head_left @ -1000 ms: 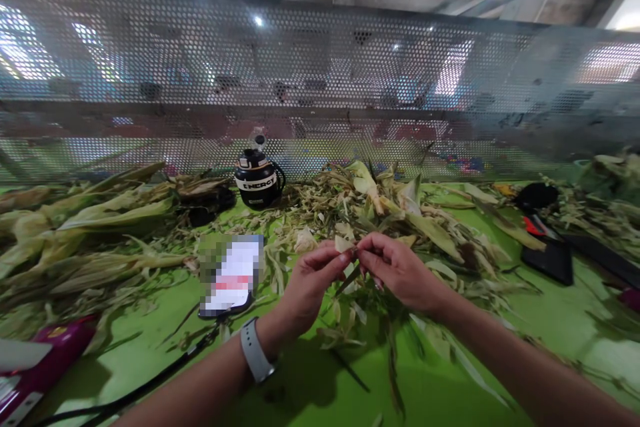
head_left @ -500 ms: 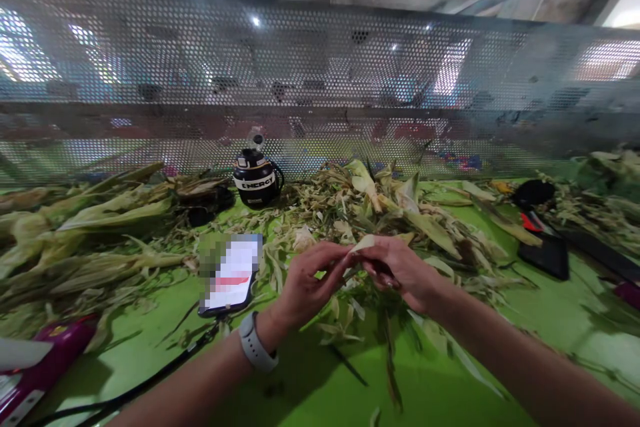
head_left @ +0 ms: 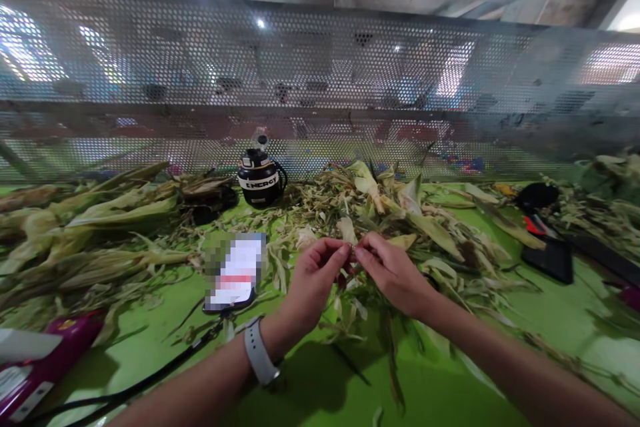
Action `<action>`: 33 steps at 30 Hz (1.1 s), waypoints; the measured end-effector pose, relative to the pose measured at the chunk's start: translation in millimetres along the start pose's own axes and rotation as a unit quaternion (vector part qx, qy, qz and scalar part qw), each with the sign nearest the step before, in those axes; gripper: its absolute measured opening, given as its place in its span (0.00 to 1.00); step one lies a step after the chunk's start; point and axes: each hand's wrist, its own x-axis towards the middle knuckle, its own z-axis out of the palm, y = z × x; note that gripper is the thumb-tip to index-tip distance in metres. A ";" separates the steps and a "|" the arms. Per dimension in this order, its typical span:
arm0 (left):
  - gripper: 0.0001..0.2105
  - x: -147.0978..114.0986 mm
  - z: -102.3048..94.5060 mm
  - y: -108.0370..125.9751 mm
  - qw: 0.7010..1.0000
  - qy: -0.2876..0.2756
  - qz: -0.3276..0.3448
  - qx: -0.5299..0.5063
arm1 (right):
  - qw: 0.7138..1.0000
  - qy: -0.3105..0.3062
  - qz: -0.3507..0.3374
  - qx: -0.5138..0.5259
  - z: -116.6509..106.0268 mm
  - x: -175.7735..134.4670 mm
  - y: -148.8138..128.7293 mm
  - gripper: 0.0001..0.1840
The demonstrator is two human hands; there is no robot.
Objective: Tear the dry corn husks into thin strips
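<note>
My left hand point(head_left: 313, 280) and my right hand point(head_left: 395, 277) meet above the green table, thumbs and forefingers pinched together. Between the fingertips they hold a pale strip of corn husk point(head_left: 347, 231), whose wide end sticks up above them. Its lower part is hidden by my fingers. Beyond the hands lies a loose heap of husk leaves and shreds point(head_left: 380, 203). A grey-banded watch point(head_left: 260, 352) is on my left wrist.
A phone with a lit screen point(head_left: 235, 273) lies left of my hands, a black cord point(head_left: 165, 370) running below it. A black bottle point(head_left: 260, 180) stands behind. Long husks point(head_left: 120, 220) cover the left; a dark phone point(head_left: 549, 259) lies right. A perforated metal panel point(head_left: 310, 67) closes the back.
The husk strip has turned from lying nearly flat between my hands to pointing upward. My right hand has rolled over, its fingers now pinching beside the left fingertips. The view has shifted slightly.
</note>
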 end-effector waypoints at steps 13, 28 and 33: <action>0.09 -3.6 0.4 -2.8 0.993 -0.022 -0.057 -0.104 | 0.997 -0.012 -0.005 0.081 -1.1 0.9 7.6 0.09; 0.08 0.4 -4.8 -4.2 0.995 -0.037 0.051 0.076 | 0.976 -0.030 0.128 0.173 -5.2 3.0 -5.0 0.13; 0.09 2.4 -4.2 -0.3 0.999 -0.039 -0.016 0.018 | 0.998 -0.022 -0.002 0.053 -5.2 1.2 3.3 0.11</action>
